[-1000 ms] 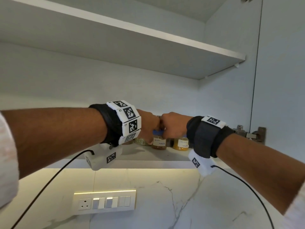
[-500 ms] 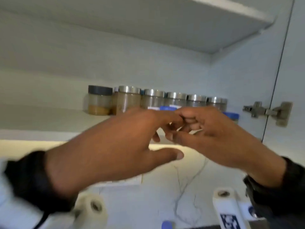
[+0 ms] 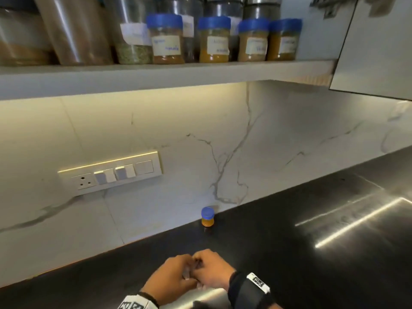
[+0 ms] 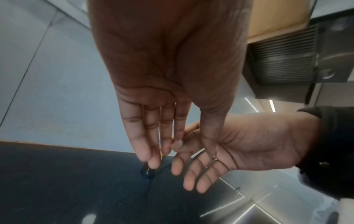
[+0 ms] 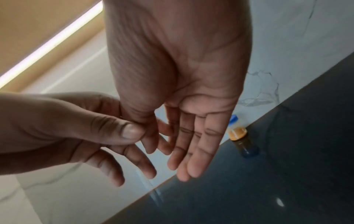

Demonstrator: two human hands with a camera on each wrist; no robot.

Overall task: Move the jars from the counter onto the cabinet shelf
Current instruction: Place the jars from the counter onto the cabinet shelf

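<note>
One small jar [image 3: 207, 219] with a blue lid and orange contents stands on the black counter [image 3: 289, 253] against the marble wall; the right wrist view shows this jar [image 5: 237, 133] just beyond my right fingers. Several matching blue-lidded jars [image 3: 214, 40] stand in a row at the front of the cabinet shelf [image 3: 200, 72]. My left hand [image 3: 176, 275] and right hand [image 3: 209, 267] hover together above the counter's near part, well short of the jar. Their fingers are straight or loosely bent and touch each other. Neither holds anything.
Tall steel-lidded containers [image 3: 75, 30] fill the shelf behind and left of the blue-lidded jars. The open cabinet door [image 3: 379, 45] hangs at the upper right. A switch panel [image 3: 111, 172] sits on the wall at the left. A glossy dark panel [image 3: 356, 219] lies at the right.
Both hands have come down from the shelf to just above the counter, still touching each other. My view has dropped from the shelf to the counter, where the last small jar shows.
</note>
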